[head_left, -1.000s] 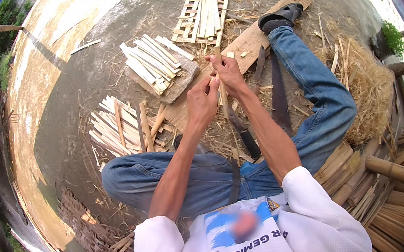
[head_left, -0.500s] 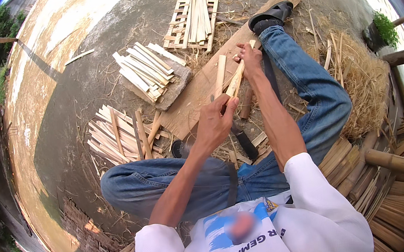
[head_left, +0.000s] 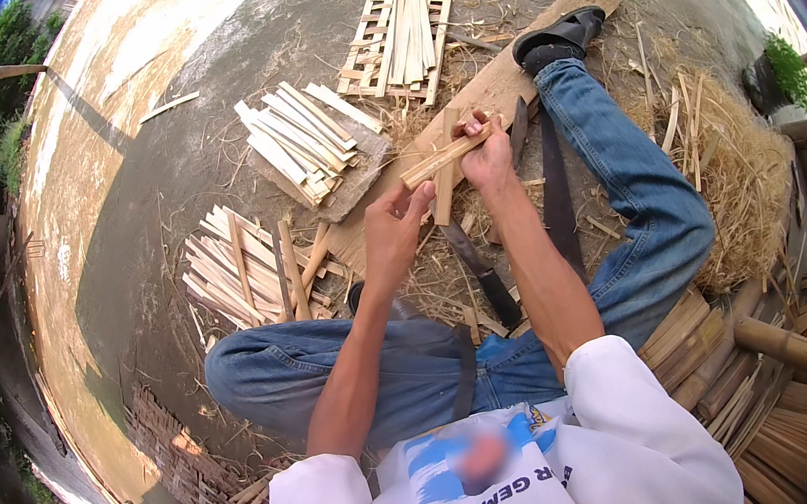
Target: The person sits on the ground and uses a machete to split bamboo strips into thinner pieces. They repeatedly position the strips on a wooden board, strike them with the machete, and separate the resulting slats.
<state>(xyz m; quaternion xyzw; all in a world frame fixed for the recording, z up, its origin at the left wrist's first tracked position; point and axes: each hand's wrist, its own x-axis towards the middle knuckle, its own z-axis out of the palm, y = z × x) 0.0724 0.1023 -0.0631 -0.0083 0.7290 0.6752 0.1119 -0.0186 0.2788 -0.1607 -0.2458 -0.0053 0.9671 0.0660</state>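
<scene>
I sit on the ground with my legs spread. My right hand (head_left: 486, 154) holds short bamboo slats (head_left: 442, 158), one lying crosswise and one pointing down. My left hand (head_left: 395, 229) pinches the near end of these slats with its fingertips. Both hands hover above a long wooden plank (head_left: 494, 90) that runs toward my right foot. A long knife (head_left: 476, 268) with a dark handle lies on the shavings just below my hands, between my legs.
Stacks of cut bamboo slats lie on a board (head_left: 305, 143), beside my left knee (head_left: 235, 273) and on a small lattice frame (head_left: 397, 36) farther off. Straw-like shavings (head_left: 736, 171) pile up at my right. Bamboo poles (head_left: 798, 345) lie at the lower right.
My hands first came down and apart over the plank, then rose and turned. The slats now lie crosswise in my right hand with my left hand at their end.
</scene>
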